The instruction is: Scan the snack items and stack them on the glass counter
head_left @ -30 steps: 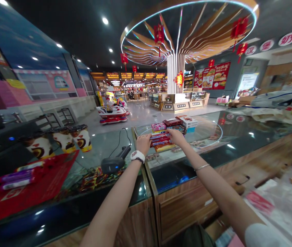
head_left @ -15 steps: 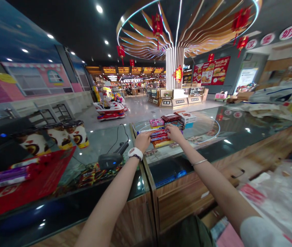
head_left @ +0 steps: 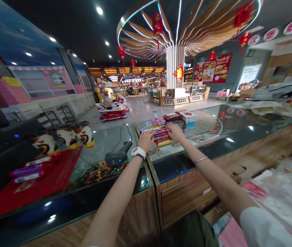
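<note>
Several Mentos candy rolls (head_left: 160, 138) in red and orange wrappers lie stacked on the glass counter. My left hand (head_left: 146, 140), with a white watch on its wrist, closes on the left end of the upper roll. At the right end, the fingers of my right hand (head_left: 176, 133) are pinched on the same roll. Behind the rolls are a pink box (head_left: 158, 122), a dark red packet (head_left: 171, 116) and a white box (head_left: 188, 116), piled close together. My hands cover both ends of the rolls.
A black barcode scanner (head_left: 117, 155) sits left of my left hand, its cable trailing behind. Farther left stand several patterned cups (head_left: 85, 134), and purple tubes (head_left: 29, 171) lie on a red mat (head_left: 56, 176). Plastic bags (head_left: 287, 192) fill the lower right.
The whole view has shifted slightly, so the counter things appear a little farther right. Both hands remain at the ends of the Mentos rolls.
</note>
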`<action>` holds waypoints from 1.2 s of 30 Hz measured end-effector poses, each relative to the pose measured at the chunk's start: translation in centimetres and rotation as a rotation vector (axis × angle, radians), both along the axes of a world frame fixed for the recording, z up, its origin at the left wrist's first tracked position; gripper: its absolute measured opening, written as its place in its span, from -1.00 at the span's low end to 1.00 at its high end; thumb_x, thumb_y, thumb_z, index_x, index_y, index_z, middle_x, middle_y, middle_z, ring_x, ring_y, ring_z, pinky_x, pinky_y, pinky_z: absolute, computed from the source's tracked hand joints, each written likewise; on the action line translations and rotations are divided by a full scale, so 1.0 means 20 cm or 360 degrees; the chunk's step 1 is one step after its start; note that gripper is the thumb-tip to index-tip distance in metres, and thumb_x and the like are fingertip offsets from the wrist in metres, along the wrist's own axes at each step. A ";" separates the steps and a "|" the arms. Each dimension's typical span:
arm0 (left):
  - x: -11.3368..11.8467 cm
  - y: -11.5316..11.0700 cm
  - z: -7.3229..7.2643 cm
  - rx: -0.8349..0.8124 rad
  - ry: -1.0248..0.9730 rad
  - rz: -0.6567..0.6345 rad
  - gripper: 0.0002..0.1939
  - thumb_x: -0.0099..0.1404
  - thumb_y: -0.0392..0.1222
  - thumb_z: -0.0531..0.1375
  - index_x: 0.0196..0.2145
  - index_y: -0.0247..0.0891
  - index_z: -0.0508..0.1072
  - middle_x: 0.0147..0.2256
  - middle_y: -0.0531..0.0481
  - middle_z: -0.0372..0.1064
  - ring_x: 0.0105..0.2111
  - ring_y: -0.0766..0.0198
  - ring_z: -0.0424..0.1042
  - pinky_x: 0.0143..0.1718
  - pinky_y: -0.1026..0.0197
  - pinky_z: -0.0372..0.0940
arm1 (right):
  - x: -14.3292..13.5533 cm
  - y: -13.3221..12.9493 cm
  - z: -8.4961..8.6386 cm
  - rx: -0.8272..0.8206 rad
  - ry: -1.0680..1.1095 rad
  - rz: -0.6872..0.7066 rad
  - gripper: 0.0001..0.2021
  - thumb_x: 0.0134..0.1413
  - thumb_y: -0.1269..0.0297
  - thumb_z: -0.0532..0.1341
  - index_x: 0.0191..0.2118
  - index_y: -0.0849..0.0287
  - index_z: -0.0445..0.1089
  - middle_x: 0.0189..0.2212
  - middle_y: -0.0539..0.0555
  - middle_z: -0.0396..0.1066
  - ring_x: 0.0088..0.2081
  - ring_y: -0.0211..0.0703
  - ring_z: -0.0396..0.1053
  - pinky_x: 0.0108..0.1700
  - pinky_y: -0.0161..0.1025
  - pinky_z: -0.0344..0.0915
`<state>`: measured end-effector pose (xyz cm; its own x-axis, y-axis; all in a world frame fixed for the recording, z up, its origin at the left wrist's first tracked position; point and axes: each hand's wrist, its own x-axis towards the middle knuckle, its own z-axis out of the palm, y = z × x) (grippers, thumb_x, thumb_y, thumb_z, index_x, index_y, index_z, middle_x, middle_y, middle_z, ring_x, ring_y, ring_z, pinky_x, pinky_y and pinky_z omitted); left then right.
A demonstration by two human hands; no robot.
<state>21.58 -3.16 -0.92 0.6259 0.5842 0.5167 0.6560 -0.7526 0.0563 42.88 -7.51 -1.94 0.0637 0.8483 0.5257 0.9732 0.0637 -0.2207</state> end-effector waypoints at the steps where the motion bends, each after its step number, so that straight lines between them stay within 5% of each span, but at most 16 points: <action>1: 0.00 -0.02 0.01 -0.0007 -0.0007 0.0001 -0.62 0.40 -0.30 0.06 0.08 -0.18 0.51 0.21 -0.06 0.36 0.21 0.10 0.32 0.31 -0.04 0.12 | -0.01 0.00 0.00 0.0012 0.0016 0.0008 -0.55 0.11 0.51 0.09 0.11 0.21 0.43 0.20 0.23 0.37 0.22 0.04 0.30 0.33 0.13 0.06; 7: -0.05 -0.11 0.13 -0.0126 -0.0106 0.0061 -0.59 0.39 -0.26 0.08 0.14 -0.11 0.46 0.27 -0.06 0.29 0.26 0.08 0.26 0.36 -0.15 0.03 | -0.11 -0.04 0.04 0.0148 0.0003 0.0149 -0.49 0.15 0.42 0.11 0.23 0.19 0.33 0.28 0.25 0.26 0.29 0.06 0.21 0.34 0.18 0.04; 12: -0.22 -0.17 0.22 -0.0024 -0.0151 0.0065 -0.57 0.38 -0.22 0.10 0.18 -0.13 0.42 0.27 -0.08 0.28 0.28 0.07 0.22 0.37 -0.17 -0.01 | -0.28 -0.07 0.08 0.0199 -0.0051 0.0362 -0.42 0.09 0.40 0.16 0.27 0.21 0.28 0.32 0.26 0.20 0.32 0.09 0.17 0.35 0.19 0.04; 22: -0.82 -0.15 0.24 0.0093 -0.0235 0.0463 -0.60 0.37 -0.22 0.10 0.14 -0.12 0.43 0.23 -0.05 0.33 0.26 0.07 0.25 0.38 -0.15 -0.03 | -0.85 -0.09 0.19 0.0100 -0.0047 0.0730 -0.41 0.17 0.33 0.17 0.33 0.17 0.18 0.36 0.21 0.14 0.39 0.03 0.04 0.40 0.16 -0.09; 36: -1.68 -0.11 0.13 0.0254 -0.0256 0.1052 -0.58 0.32 -0.29 0.05 0.09 -0.21 0.46 0.18 -0.14 0.38 0.20 0.03 0.30 0.36 -0.12 0.00 | -1.68 -0.02 0.21 0.0021 -0.0056 0.1183 -0.42 0.19 0.32 0.18 0.33 0.16 0.16 0.36 0.19 0.13 0.38 0.00 0.04 0.41 0.10 -0.10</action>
<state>-11.97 -5.33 1.70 0.0738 0.7257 0.6841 0.9721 -0.2054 0.1130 9.19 -7.99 2.29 -0.5419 0.6546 0.5271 0.6788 0.7107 -0.1847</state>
